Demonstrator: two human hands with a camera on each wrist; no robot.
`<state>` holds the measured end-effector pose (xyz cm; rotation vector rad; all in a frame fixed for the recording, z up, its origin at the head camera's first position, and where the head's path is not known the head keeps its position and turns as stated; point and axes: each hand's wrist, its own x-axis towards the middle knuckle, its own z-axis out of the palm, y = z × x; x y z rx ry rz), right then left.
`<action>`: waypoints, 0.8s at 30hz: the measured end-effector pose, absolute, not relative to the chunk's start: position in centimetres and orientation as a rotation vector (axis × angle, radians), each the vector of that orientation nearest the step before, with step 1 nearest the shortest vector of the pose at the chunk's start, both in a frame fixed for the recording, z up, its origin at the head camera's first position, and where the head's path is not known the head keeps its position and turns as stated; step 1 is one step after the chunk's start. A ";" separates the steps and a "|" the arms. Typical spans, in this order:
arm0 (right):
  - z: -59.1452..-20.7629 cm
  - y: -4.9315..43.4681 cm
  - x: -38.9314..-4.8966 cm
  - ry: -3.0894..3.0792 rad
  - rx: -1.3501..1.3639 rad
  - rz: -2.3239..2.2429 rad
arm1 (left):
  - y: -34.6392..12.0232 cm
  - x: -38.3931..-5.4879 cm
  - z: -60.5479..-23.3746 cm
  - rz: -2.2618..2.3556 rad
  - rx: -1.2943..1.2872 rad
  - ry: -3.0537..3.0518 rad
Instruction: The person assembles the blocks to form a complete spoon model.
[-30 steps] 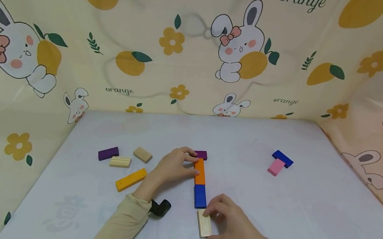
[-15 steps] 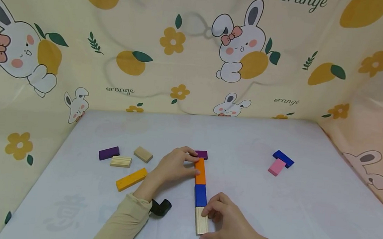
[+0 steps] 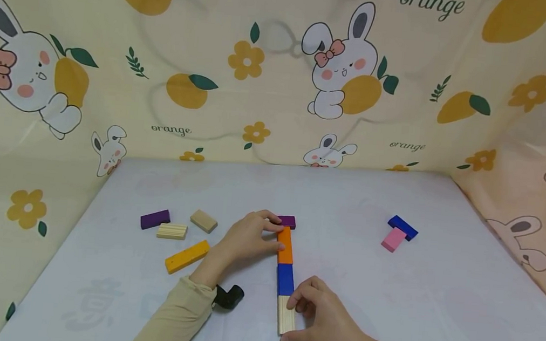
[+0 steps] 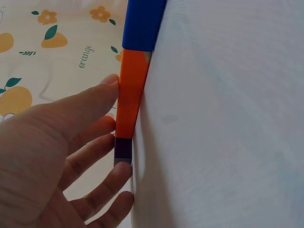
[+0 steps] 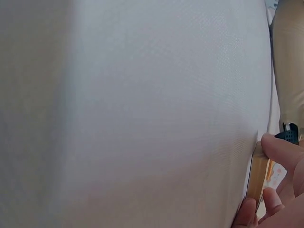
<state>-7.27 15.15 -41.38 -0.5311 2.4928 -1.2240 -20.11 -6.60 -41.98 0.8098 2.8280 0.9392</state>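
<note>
A row of blocks runs toward the viewer in the head view: a purple block (image 3: pixel 287 222), an orange block (image 3: pixel 285 245), a blue block (image 3: pixel 285 280) and a bare wooden block (image 3: pixel 286 316), end to end. My left hand (image 3: pixel 249 238) touches the row's left side, its thumb at the orange block and its fingers by the purple one. In the left wrist view those fingers (image 4: pixel 90 154) are spread along the blocks' side. My right hand (image 3: pixel 325 318) pinches the wooden block between thumb and fingers. The right wrist view shows this wooden block (image 5: pixel 257 175) between its fingertips.
Left on the white table (image 3: pixel 348 199) lie a purple block (image 3: pixel 155 219), a ridged wooden block (image 3: pixel 172 231), a plain wooden block (image 3: pixel 203 221) and a yellow block (image 3: pixel 187 257). At right, a pink block (image 3: pixel 393 239) touches a blue one (image 3: pixel 403 227). A patterned cloth (image 3: pixel 269 100) stands behind.
My right hand has shifted the wooden block left and slightly away from the viewer, straightening it against the blue block. My left hand has stayed in place.
</note>
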 end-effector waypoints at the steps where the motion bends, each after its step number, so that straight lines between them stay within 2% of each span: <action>1: -41.4 15.2 -7.3 2.492 -0.531 -1.225 | -6.6 -20.1 -42.0 0.937 0.807 2.828; 13: -40.6 15.3 -7.4 2.456 -0.466 -1.223 | -6.6 -19.9 -41.9 0.951 0.788 2.825; 24: -38.8 16.3 -10.2 2.601 -0.621 -1.243 | -6.5 -20.0 -41.9 0.922 0.774 2.834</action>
